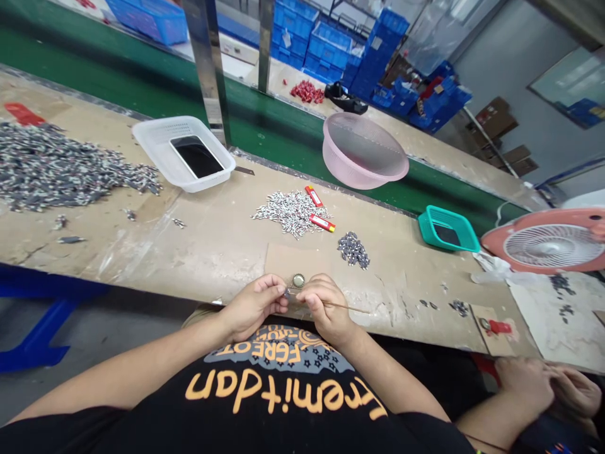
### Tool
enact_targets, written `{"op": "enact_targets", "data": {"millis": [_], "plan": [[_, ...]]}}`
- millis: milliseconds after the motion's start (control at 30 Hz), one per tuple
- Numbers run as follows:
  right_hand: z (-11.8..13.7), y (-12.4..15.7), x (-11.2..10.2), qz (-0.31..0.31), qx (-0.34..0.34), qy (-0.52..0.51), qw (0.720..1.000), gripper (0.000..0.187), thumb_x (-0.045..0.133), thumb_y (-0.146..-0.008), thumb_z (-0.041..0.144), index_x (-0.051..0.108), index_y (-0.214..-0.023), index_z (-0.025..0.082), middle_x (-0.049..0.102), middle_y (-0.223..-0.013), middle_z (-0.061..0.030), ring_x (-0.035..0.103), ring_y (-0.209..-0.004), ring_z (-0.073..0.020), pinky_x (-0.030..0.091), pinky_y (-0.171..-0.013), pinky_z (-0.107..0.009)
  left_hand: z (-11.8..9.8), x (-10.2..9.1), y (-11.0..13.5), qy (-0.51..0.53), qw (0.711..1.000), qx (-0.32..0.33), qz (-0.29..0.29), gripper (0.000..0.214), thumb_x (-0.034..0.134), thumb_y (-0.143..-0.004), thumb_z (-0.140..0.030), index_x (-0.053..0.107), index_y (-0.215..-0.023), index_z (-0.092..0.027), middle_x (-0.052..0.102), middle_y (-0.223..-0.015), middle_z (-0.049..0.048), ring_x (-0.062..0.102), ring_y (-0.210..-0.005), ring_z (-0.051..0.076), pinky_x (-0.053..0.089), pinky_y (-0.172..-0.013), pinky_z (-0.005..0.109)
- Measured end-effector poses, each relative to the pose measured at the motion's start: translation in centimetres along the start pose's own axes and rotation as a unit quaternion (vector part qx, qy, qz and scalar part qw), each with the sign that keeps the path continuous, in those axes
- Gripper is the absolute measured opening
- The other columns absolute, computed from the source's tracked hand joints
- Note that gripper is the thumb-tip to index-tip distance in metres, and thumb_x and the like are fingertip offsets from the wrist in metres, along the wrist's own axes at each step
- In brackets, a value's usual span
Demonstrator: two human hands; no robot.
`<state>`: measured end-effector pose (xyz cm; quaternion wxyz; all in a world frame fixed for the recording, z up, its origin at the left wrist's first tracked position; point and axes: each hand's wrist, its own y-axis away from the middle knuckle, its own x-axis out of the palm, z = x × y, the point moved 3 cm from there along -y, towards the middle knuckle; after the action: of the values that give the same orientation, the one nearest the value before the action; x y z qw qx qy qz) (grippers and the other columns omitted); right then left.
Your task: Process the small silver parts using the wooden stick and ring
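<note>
My left hand is closed, pinching a small dark piece between thumb and fingertips. Close beside it, my right hand grips a thin brown stick like a pen; its back end points to the right and its tip meets the left fingers. Just beyond both hands, a bottle cap lies hollow side up on a cardboard piece. Further out is a pile of small white-and-dark parts, with two red packets at its right side. To the right sits a smaller heap of dark pieces.
A white basket holding a phone stands left, near a large heap of dark parts. A pink basin stands at the back. On the right are a green basket, an orange fan and a co-worker's hands.
</note>
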<state>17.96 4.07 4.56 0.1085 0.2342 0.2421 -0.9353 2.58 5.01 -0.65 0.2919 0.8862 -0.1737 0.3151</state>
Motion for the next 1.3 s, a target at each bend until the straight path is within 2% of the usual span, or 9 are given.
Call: {"op": "enact_targets", "data": {"millis": [467,600,667,733,800,900,1033,1133,1300], "plan": [[0.2,0.3,-0.1,0.004,-0.002,0.001,1.000,0.020,0.045,-0.091,0.023,0.063,-0.082,0.022,0.067,-0.076,-0.0025,0.060,-0.073,-0.0157,0.046,-0.078,-0.037,0.2,-0.2,0.0,-0.001,1.000,0.002,0.001,0.014,0.065,-0.079,-0.024,0.054,-0.079,-0.015,0.057,-0.067,-0.0003,0.055,-0.064,0.009,0.047,-0.065,0.023],[0.1,0.4,-0.4,0.014,-0.017,-0.007,1.000,0.024,0.041,-0.093,0.029,0.064,-0.087,0.022,0.067,-0.078,-0.0038,0.061,-0.075,-0.0169,0.047,-0.079,-0.038,0.2,-0.3,0.0,0.010,1.000,0.002,-0.004,0.014,0.064,-0.080,-0.024,0.054,-0.079,-0.015,0.057,-0.067,-0.0003,0.055,-0.064,0.009,0.047,-0.064,0.022],[-0.3,0.1,-1.1,-0.004,-0.031,-0.012,0.999,0.029,0.037,-0.095,0.034,0.063,-0.092,0.022,0.067,-0.079,-0.0046,0.061,-0.077,-0.0181,0.048,-0.078,-0.039,0.0,-0.5,0.1,0.018,1.000,-0.003,-0.005,0.014,0.064,-0.080,-0.024,0.054,-0.080,-0.015,0.057,-0.067,-0.0004,0.055,-0.064,0.009,0.048,-0.063,0.022],[-1.2,-1.0,-2.1,-0.030,-0.038,0.016,0.999,0.028,0.035,-0.096,0.034,0.061,-0.095,0.023,0.067,-0.079,-0.0045,0.060,-0.079,-0.0186,0.048,-0.078,-0.038,-0.5,-0.7,0.1,0.023,1.000,0.000,-0.004,0.014,0.064,-0.080,-0.024,0.054,-0.081,-0.015,0.057,-0.067,-0.0003,0.055,-0.064,0.009,0.048,-0.063,0.022],[-2.6,-2.7,-2.8,-0.032,-0.041,0.099,0.994,0.022,0.039,-0.095,0.028,0.060,-0.097,0.022,0.066,-0.081,-0.0045,0.059,-0.082,-0.0185,0.046,-0.079,-0.037,-1.1,-1.1,0.2,0.028,0.999,0.016,-0.005,0.013,0.064,-0.081,-0.023,0.054,-0.082,-0.015,0.057,-0.069,0.0001,0.055,-0.065,0.009,0.049,-0.064,0.023],[-5.1,-5.8,-2.9,0.037,-0.061,0.261,0.963,0.018,0.046,-0.091,0.022,0.062,-0.097,0.019,0.065,-0.091,-0.0074,0.054,-0.090,-0.0199,0.042,-0.085,-0.036,-1.9,-1.8,0.1,0.038,0.998,0.038,-0.016,0.011,0.062,-0.082,-0.022,0.053,-0.082,-0.015,0.058,-0.072,0.0005,0.055,-0.065,0.009,0.049,-0.064,0.022],[-8.4,-8.7,-1.7,0.149,-0.079,0.404,0.899,0.022,0.045,-0.092,0.023,0.065,-0.098,0.020,0.062,-0.093,-0.0083,0.047,-0.095,-0.0220,0.036,-0.088,-0.035,-2.0,-2.4,-0.1,0.047,0.998,0.038,-0.017,0.011,0.061,-0.082,-0.022,0.053,-0.082,-0.015,0.057,-0.072,0.0003,0.055,-0.065,0.009,0.049,-0.063,0.022],[-9.6,-10.1,-1.1,0.195,-0.097,0.453,0.865,0.023,0.044,-0.094,0.026,0.066,-0.099,0.023,0.061,-0.090,-0.0071,0.044,-0.092,-0.0217,0.031,-0.086,-0.034,-2.0,-2.3,-0.2,0.048,0.998,0.037,-0.009,0.011,0.061,-0.082,-0.022,0.053,-0.081,-0.015,0.057,-0.072,0.0001,0.054,-0.065,0.009,0.049,-0.063,0.023],[-9.6,-11.2,-0.4,0.243,-0.133,0.475,0.836,0.023,0.046,-0.093,0.029,0.067,-0.094,0.022,0.059,-0.085,-0.0070,0.041,-0.088,-0.0212,0.028,-0.081,-0.033,-2.1,-2.2,-0.4,0.058,0.998,0.033,-0.001,0.013,0.063,-0.081,-0.024,0.053,-0.080,-0.015,0.057,-0.071,0.0001,0.054,-0.065,0.010,0.049,-0.063,0.023]]}}
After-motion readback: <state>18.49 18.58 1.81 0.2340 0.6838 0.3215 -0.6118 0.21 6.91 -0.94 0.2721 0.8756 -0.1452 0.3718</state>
